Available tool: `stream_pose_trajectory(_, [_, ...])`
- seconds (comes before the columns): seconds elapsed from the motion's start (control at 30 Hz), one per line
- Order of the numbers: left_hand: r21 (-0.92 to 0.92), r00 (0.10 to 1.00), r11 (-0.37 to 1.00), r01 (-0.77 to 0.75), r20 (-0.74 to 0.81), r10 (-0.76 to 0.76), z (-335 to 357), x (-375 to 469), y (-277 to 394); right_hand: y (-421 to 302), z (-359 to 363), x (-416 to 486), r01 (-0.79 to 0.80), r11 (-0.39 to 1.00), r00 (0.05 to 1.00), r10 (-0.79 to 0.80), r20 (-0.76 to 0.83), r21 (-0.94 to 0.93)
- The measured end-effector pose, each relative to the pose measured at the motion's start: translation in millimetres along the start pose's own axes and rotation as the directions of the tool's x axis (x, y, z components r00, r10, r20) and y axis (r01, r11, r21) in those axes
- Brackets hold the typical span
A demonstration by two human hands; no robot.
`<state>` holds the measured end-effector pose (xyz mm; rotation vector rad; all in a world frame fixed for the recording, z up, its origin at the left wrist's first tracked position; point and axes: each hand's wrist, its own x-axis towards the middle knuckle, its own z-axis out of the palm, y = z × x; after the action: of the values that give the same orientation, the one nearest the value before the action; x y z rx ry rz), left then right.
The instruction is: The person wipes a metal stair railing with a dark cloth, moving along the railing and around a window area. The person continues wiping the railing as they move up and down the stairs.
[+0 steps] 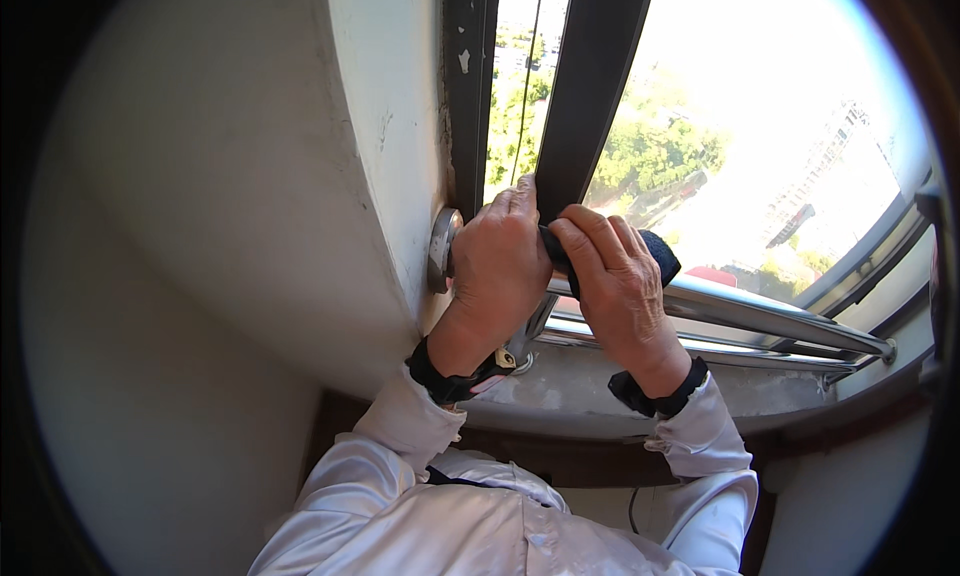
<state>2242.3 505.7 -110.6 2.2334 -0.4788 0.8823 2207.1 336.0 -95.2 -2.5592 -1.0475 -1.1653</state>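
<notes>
My right hand grips a dark blue cloth, which bunches out past the fingers on the right. The cloth lies over the upper polished metal rail in front of the window. Close by on the left, my left hand is at the wall end of that rail, its back towards me. Its fingertips reach up to the lower part of the dark window sash. What the left palm and thumb hold, if anything, is hidden. A dark band circles each wrist.
A white wall with a worn corner stands close on the left. The round rail flange is fixed to it. A lower metal rail runs above a grey ledge. Trees and buildings show far below through the glass.
</notes>
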Motion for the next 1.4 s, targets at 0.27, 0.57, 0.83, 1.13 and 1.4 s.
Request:
stream_pose_trajectory(0.27, [0.2, 0.999, 0.979, -0.032, 0.034, 0.026, 4, 3, 2, 20, 0, 59, 0.254, 0.817, 0.964, -0.167, 0.208, -0.518])
stream_pose_trajectory(0.57, [0.091, 0.998, 0.994, -0.06, 0.021, 0.058, 2, 4, -5, 32, 14, 58, 0.253, 0.82, 0.966, -0.182, 0.185, -0.513])
stream_pose_trajectory(0.83, [-0.002, 0.995, 0.995, -0.095, 0.018, 0.095, 0, 5, -5, 40, 12, 55, 0.225, 0.877, 0.97, -0.242, 0.016, -0.424])
stream_pose_trajectory(1.13, [-0.02, 0.989, 0.99, -0.14, -0.039, 0.139, 1, 1, -8, 28, 7, 60, 0.236, 0.774, 0.971, -0.173, 0.163, -0.587])
stream_pose_trajectory(1.4, [0.013, 0.985, 0.987, -0.158, -0.068, 0.158, 1, 0, -4, 33, 8, 54, 0.19, 0.844, 0.982, -0.16, 0.102, -0.502])
